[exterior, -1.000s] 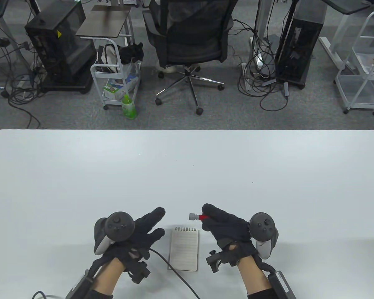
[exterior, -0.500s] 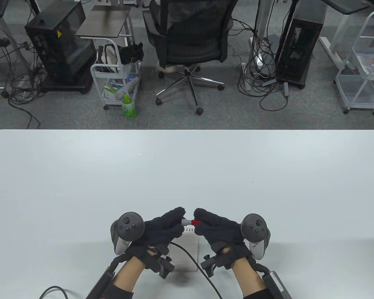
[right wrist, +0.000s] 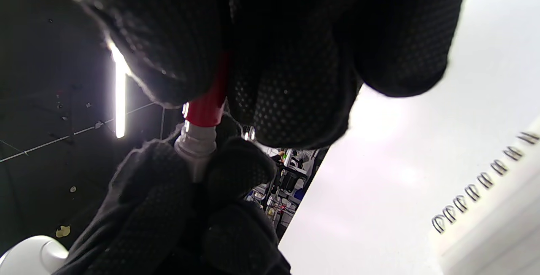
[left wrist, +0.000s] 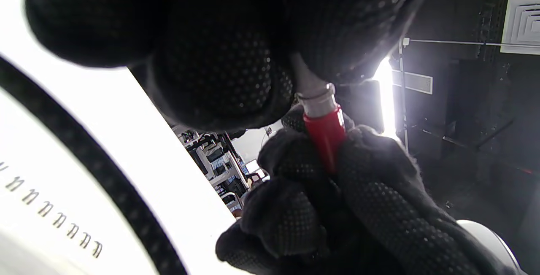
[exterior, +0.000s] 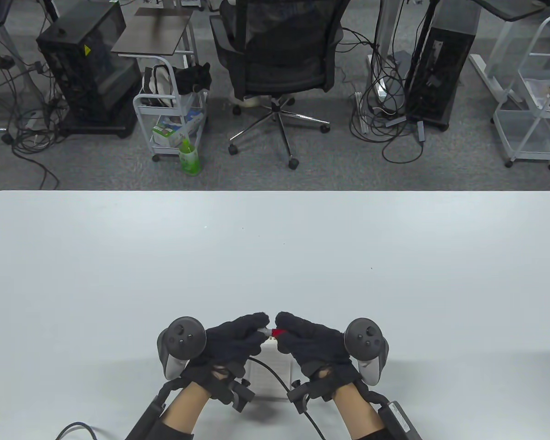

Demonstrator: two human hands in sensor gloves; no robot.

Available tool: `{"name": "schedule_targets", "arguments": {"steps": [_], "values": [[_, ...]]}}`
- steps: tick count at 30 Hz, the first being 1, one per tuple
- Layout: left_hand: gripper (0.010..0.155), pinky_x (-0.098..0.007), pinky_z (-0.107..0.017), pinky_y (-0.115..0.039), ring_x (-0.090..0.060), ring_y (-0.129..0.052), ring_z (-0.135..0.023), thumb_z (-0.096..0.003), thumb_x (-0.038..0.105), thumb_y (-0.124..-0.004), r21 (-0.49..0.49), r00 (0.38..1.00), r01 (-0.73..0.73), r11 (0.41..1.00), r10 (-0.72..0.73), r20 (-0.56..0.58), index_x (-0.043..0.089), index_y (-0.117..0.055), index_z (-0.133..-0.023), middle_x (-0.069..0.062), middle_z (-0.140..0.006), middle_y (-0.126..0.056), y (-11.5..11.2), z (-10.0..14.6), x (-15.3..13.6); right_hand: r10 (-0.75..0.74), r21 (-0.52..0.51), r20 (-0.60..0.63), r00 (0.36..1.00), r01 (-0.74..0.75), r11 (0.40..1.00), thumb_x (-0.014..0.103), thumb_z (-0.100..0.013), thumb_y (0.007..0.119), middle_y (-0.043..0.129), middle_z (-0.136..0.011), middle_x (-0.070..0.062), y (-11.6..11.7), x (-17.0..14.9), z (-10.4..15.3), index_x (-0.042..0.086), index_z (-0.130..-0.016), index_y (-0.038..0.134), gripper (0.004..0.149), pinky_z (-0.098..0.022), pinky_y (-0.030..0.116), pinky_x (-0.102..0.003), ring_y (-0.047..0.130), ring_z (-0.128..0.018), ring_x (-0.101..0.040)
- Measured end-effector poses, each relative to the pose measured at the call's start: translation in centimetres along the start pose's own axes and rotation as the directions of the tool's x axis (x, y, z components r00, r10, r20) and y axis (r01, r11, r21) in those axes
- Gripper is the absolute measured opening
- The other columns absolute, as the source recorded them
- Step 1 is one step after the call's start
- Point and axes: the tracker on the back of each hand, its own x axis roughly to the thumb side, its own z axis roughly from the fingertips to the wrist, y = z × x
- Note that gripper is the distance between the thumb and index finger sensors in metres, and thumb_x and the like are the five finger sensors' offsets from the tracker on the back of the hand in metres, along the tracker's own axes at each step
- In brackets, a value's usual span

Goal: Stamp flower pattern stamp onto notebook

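Observation:
A small spiral notebook (exterior: 275,371) lies on the white table (exterior: 275,256) near its front edge, partly hidden under both hands. My right hand (exterior: 302,341) grips the red body of a pen-shaped stamp (exterior: 278,332). My left hand (exterior: 240,337) pinches its grey cap end (exterior: 266,330). Both hands hold the stamp level above the notebook's spiral edge. In the left wrist view the red body (left wrist: 325,136) and the grey cap (left wrist: 314,95) show between the gloved fingers. In the right wrist view the red body (right wrist: 206,106), the cap (right wrist: 196,146) and the spiral (right wrist: 485,182) show.
A black cable (exterior: 275,380) runs across the notebook from the left glove. Beyond the table's far edge stand an office chair (exterior: 279,68), a white cart (exterior: 172,114) and computer towers (exterior: 87,68).
Both hands moved together over the notebook. My left hand, open and apart a second ago, now pinches the stamp's grey cap while my right hand keeps hold of the red body.

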Motion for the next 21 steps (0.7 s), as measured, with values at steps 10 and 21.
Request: {"name": "schedule_targets", "arguments": {"steps": [10, 21], "values": [[0.05, -0.05, -0.034, -0.084, -0.026, -0.105, -0.037, -0.0375, 0.034, -0.087, -0.038, 0.91, 0.378, 0.925, -0.379, -0.17, 0.008, -0.086, -0.081, -0.014, -0.066, -0.101, 6.9, -0.3, -1.5, 0.007, -0.083, -0.022, 1.0, -0.009, 0.996, 0.028, -0.036, 0.093, 0.095, -0.069, -0.016, -2.8, -0.6, -0.4, 0.016, -0.082, 0.087, 0.048, -0.044, 0.084, -0.052, 0.107, -0.044, -0.028], [0.051, -0.051, -0.037, -0.083, -0.025, -0.103, -0.036, -0.0373, 0.035, -0.086, -0.465, 0.312, 0.806, 0.366, -0.931, -0.191, 0.009, -0.086, -0.081, -0.012, -0.066, -0.101, 9.8, -1.2, -6.0, 0.023, -0.125, -0.032, 0.999, -0.027, 0.992, 0.028, -0.036, 0.092, 0.094, -0.069, -0.016, -3.8, -0.8, -0.5, 0.016, -0.082, 0.086, 0.048, -0.045, 0.084, -0.052, 0.106, -0.046, -0.028]]}}
